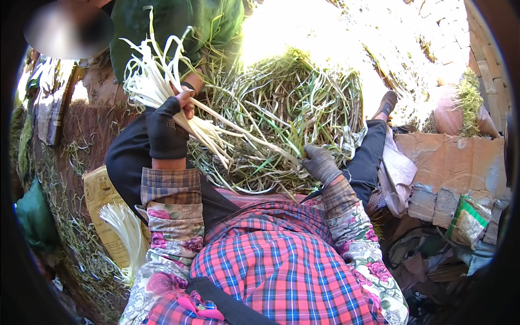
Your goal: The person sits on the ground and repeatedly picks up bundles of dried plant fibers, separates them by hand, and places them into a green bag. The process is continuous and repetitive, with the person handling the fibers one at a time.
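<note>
My left hand [170, 118], in a black fingerless glove, grips a bundle of pale stalks [150, 81]. Their thin curled ends fan out at the upper left, and the cut-looking ends point down to the right. One longer stalk [243, 132] stretches from the bundle across to my right hand [323, 162]. That hand wears a grey glove, and its fingers are closed around the stalk's greenish-brown end. Under and beyond both hands lies a heap of green and dry plant stalks and leaves [300, 93], reaching up to my lap.
Another bundle of pale stalks [126, 231] lies at my left on a yellow printed sack [101, 191]. A person in green clothing [162, 24] is close at the upper left. Flattened cardboard [447, 162] and a green-and-white packet [467, 221] are on the right. Strong sunlight washes out the top.
</note>
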### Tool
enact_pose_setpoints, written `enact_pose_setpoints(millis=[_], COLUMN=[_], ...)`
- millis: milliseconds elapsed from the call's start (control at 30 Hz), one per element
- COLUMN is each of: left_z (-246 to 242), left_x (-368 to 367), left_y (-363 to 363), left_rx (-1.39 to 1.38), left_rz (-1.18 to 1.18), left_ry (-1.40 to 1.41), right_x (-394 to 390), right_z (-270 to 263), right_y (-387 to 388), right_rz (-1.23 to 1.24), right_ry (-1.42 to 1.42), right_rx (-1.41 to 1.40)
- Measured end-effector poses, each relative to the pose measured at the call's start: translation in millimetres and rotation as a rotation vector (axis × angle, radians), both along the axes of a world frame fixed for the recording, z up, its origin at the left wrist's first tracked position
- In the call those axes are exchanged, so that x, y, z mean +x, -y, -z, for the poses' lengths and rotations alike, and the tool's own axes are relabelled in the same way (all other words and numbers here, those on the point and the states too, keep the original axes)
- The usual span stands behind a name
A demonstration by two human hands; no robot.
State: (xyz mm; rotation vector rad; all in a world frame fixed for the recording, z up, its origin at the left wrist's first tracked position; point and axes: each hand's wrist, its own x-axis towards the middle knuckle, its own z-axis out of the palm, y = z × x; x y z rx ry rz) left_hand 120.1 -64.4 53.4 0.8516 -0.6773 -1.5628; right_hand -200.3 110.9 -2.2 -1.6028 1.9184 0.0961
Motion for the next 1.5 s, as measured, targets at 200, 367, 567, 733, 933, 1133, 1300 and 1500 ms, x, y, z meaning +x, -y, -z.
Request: enact_pose_setpoints(millis=[200, 367, 567, 733, 933, 1133, 1300, 1500], left_z=[-1.0, 14.2, 25.9, 31.6, 31.8, 26.1, 27.7, 15.0], left_x=[14.0, -34.2, -37.4, -46.8, -64.4, -18.6, -40.7, -43.1], left_y=[15.0, -11.2, -10.4, -16.3, -30.2, -2.6, -9.5, -7.6], left_rx=[0.023, 0.16, 0.136, 0.245, 0.158, -0.006, -0.023, 0.026], left_rz=[-0.003, 0.115, 0.29, 0.349, 0.592, 0.175, 0.31, 0.279], left_ry=[-0.094, 0.091, 0.087, -0.011, 0.084, -0.34, -0.584, -0.479], right_x=[-113.5, 3.0, 84.8, 64.4, 116.0, -4.0, -70.2, 68.4], right_z=[8.0, -44.1, 6.5, -27.2, -23.3, 21.0, 79.5, 114.0], right_y=[-28.9, 28.6, 38.1, 39.4, 52.1, 89.4, 88.0, 68.6], right_rz=[0.33, 0.334, -0.023, 0.668, 0.229, 0.552, 0.692, 0.423], right_ry=[-0.291, 0.219, 0.47, 1.07, 0.933, 0.245, -0.235, 0.336], right_rx=[0.212, -0.635, -0.143, -0.434, -0.228, -0.638, -0.101, -0.245])
